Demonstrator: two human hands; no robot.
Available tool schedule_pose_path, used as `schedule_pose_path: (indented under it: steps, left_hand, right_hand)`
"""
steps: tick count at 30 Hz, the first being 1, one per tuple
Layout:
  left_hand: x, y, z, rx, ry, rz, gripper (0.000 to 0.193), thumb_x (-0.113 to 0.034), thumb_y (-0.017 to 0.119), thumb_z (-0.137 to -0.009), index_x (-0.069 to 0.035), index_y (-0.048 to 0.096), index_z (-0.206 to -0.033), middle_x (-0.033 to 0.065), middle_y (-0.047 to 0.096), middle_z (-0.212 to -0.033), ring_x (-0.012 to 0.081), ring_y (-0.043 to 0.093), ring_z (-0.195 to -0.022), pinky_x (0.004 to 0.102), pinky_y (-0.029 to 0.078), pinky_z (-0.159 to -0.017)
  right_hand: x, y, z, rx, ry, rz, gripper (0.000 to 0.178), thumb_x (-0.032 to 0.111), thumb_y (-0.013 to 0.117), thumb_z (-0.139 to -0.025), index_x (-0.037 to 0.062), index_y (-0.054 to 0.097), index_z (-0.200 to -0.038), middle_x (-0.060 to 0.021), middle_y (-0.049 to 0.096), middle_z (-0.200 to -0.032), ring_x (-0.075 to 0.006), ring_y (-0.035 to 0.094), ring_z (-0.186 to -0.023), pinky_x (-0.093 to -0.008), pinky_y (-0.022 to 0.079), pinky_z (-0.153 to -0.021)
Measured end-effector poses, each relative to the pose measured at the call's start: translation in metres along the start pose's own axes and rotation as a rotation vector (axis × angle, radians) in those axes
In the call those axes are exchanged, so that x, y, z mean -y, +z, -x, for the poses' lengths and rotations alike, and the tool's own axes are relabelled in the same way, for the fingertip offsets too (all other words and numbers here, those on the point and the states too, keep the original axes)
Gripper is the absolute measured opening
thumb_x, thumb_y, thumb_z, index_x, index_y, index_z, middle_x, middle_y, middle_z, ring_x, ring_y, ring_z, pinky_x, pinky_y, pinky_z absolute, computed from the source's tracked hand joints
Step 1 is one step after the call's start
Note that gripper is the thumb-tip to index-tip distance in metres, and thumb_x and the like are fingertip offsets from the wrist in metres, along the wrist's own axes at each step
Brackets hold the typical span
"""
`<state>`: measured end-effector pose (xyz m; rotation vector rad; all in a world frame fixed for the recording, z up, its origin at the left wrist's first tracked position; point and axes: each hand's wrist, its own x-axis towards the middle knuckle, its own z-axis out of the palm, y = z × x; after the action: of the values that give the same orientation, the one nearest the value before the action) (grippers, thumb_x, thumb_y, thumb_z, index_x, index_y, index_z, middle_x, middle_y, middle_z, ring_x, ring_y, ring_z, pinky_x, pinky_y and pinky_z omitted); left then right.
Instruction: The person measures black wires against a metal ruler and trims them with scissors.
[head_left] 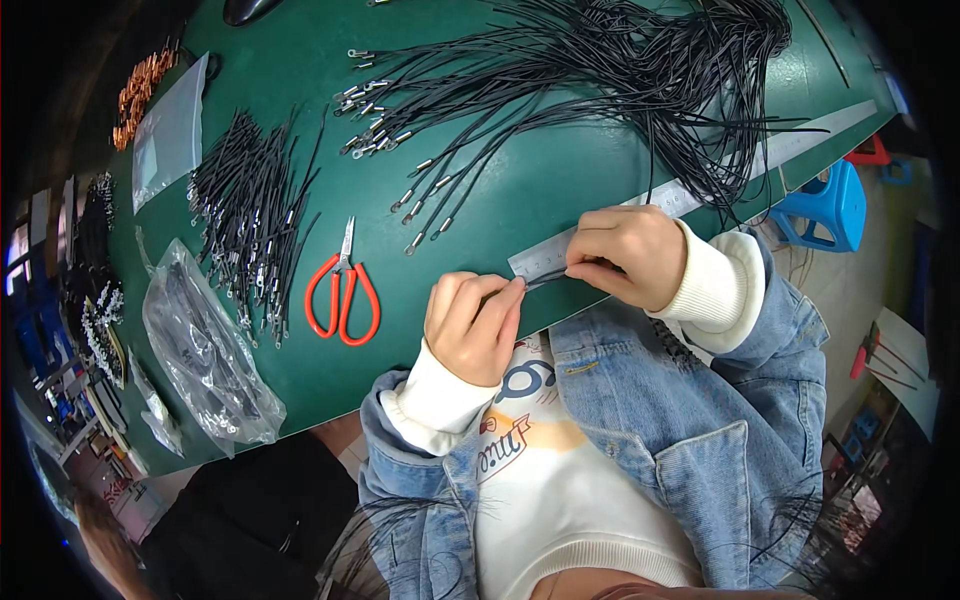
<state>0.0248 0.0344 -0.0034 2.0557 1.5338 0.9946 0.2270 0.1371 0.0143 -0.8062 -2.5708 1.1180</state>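
Note:
A short black wire (546,278) is stretched between my hands along the table's near edge. Its left end is pinched in the thumb and fingertips of my left hand (470,325). Farther right, my right hand (632,255) pinches the same wire, the fingers curled over it. Just beyond the wire lies a steel ruler (540,258), its low-number end between the two hands and its length running up to the right. My right hand covers part of the ruler. Scissors with red handles (346,290) lie apart to the left, blades pointing away.
A tangled bundle of long black wires with metal ring terminals (560,70) spreads across the far side, partly over the ruler. Shorter black wires (250,200) are heaped at left, beside plastic bags (205,345) and copper-coloured pieces (142,95). A blue stool (828,208) stands right of the green table (430,370).

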Motion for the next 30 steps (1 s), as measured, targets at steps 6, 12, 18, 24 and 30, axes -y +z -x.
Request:
schedule_pose_path:
  steps: [6,12,18,24,30]
  left_hand:
    - [-0.002,0.001,0.0,-0.011,-0.001,-0.04,0.025,0.007,0.071,-0.065,0.0,0.064,-0.089,0.0083,0.057,-0.083,0.0257,0.052,-0.073,0.0335,0.043,-0.062]
    - [-0.002,0.001,0.002,-0.022,-0.012,-0.103,0.025,0.006,0.072,-0.065,0.001,0.064,-0.088,0.0084,0.056,-0.082,0.0257,0.052,-0.073,0.0337,0.043,-0.062]
    - [-0.004,0.0,0.001,-0.018,-0.011,-0.124,0.025,0.005,0.072,-0.065,0.001,0.064,-0.088,0.008,0.055,-0.081,0.0254,0.051,-0.072,0.0337,0.042,-0.061]
    - [0.0,0.002,0.002,0.008,0.017,-0.13,0.023,-0.004,0.07,-0.07,-0.001,0.065,-0.092,0.0066,0.054,-0.084,0.0228,0.051,-0.075,0.0329,0.04,-0.063]
    - [0.0,0.001,0.002,-0.018,-0.036,-0.085,0.025,0.002,0.072,-0.066,-0.001,0.065,-0.09,0.0081,0.054,-0.082,0.0253,0.051,-0.074,0.0337,0.042,-0.063]
  right_hand:
    - [0.009,-0.005,-0.005,0.073,0.002,-0.001,0.018,0.013,0.068,-0.072,0.0075,0.055,-0.083,-0.0059,0.055,-0.078,-0.024,0.061,-0.068,-0.0335,0.048,-0.055]
    - [-0.002,0.006,0.001,-0.088,-0.209,0.241,0.018,0.015,0.068,-0.071,0.0077,0.053,-0.079,-0.0044,0.05,-0.074,-0.0198,0.059,-0.065,-0.0308,0.049,-0.054]
    - [0.001,0.011,0.003,-0.061,-0.09,0.278,0.014,0.013,0.064,-0.075,0.0068,0.051,-0.075,-0.0052,0.053,-0.071,-0.0214,0.06,-0.061,-0.0325,0.049,-0.052]
    - [0.008,0.012,-0.004,-0.092,-0.01,0.215,0.014,0.012,0.064,-0.077,0.0062,0.051,-0.075,-0.0052,0.056,-0.066,-0.0242,0.06,-0.057,-0.0335,0.048,-0.05]
    - [0.011,0.009,-0.007,-0.034,0.033,0.124,0.01,0.009,0.066,-0.077,0.0055,0.057,-0.08,-0.0067,0.058,-0.07,-0.0249,0.06,-0.06,-0.0331,0.049,-0.053]
